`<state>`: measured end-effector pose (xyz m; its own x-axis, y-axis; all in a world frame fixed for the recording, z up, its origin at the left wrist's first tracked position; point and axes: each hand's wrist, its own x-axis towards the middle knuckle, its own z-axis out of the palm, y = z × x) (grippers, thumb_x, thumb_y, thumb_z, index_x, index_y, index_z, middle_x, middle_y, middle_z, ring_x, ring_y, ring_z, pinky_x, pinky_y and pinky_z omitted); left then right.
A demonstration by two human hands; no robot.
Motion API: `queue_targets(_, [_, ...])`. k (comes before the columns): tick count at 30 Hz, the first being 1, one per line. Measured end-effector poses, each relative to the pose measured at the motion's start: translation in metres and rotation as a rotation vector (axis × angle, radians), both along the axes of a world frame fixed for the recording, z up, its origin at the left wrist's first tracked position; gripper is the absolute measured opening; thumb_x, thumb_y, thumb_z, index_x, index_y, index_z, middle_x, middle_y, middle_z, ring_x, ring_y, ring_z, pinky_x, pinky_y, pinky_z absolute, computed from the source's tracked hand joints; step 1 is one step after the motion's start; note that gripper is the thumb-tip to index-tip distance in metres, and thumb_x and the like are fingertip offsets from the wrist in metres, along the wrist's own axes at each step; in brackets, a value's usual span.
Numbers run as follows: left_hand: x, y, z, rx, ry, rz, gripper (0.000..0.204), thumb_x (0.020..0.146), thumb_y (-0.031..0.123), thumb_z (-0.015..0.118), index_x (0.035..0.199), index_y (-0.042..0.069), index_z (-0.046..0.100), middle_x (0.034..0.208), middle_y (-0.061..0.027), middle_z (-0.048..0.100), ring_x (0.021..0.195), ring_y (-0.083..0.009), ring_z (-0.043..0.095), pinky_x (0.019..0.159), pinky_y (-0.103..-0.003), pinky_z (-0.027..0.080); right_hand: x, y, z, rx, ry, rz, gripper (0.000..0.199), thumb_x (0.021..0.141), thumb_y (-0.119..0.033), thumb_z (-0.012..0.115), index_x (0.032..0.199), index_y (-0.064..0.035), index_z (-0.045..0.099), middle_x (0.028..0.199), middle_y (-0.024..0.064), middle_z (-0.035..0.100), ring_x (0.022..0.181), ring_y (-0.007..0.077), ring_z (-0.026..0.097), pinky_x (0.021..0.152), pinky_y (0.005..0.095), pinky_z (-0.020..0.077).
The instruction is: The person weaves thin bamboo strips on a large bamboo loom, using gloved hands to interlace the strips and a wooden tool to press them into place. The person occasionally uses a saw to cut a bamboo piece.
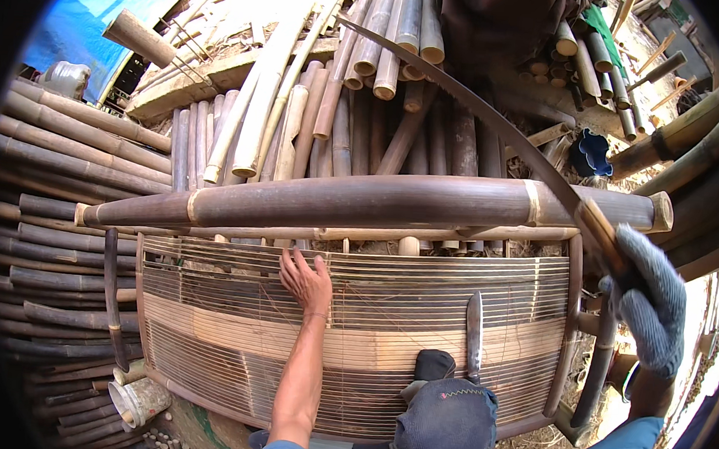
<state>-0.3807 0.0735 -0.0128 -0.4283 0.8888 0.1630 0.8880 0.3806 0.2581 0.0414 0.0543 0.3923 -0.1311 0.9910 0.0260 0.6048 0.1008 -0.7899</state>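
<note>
Left hand [307, 280] is bare, fingers spread flat, pressing down on the slatted bamboo frame [352, 339] near its top edge. Right hand [649, 301] wears a grey knit glove and is wrapped tight around the wooden handle of a long curved saw [497, 122], whose blade arcs up and away over the pile.

The thick dark bamboo pole [361, 201] lies crosswise just above the frame, and the saw's blade crosses it near its right end, right by the pale binding ring. I can't see any cut or kerf in the pole, so my guess is the sawing hasn't really started, or has barely bitten in. The frame itself looks mostly woven: rows of thin slats run edge to edge.

A knife [474, 334] rests on the frame's right half, and a dark cap [446, 423] sits at its lower edge. A stack of bamboo poles [56, 206] lies left of the frame, more behind the pole.
</note>
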Motion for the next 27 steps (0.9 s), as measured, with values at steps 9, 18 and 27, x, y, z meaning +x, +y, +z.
queue_targets(9, [-0.021, -0.029, -0.009, -0.121, 0.050, 0.041, 0.065, 0.099, 0.038, 0.049, 0.153, 0.004, 0.034, 0.161, -0.0170, 0.026, 0.150, -0.0350, 0.020, 0.120, -0.056, 0.015, -0.161, 0.266, -0.155, 0.652, -0.423, 0.500, 0.050, 0.089, -0.007, 0.056, 0.139, -0.0072, 0.051, 0.090, 0.0184, 0.068, 0.070, 0.0356, 0.067, 0.063, 0.0462, 0.0559])
queue_targets(18, [-0.034, -0.075, -0.080, -0.324, -0.016, 0.068, 0.059, 0.087, 0.045, 0.061, 0.123, -0.003, 0.061, 0.136, -0.0293, 0.052, 0.132, -0.0476, 0.040, 0.115, -0.063, 0.022, -0.341, 0.402, -0.360, 0.812, -0.670, 0.624, 0.036, 0.095, -0.009, 0.052, 0.131, -0.0044, 0.058, 0.069, 0.0144, 0.066, 0.062, 0.0289, 0.068, 0.053, 0.0424, 0.0489])
queue_targets(27, [-0.041, -0.125, -0.115, -0.127, -0.150, 0.142, 0.058, 0.079, 0.046, 0.070, 0.116, 0.003, 0.067, 0.133, -0.0247, 0.055, 0.129, -0.0472, 0.044, 0.111, -0.068, 0.026, -0.370, 0.432, -0.441, 0.547, -0.808, 0.688, 0.050, 0.093, -0.005, 0.048, 0.143, -0.0090, 0.044, 0.122, 0.0196, 0.065, 0.102, 0.0347, 0.067, 0.080, 0.0467, 0.0519])
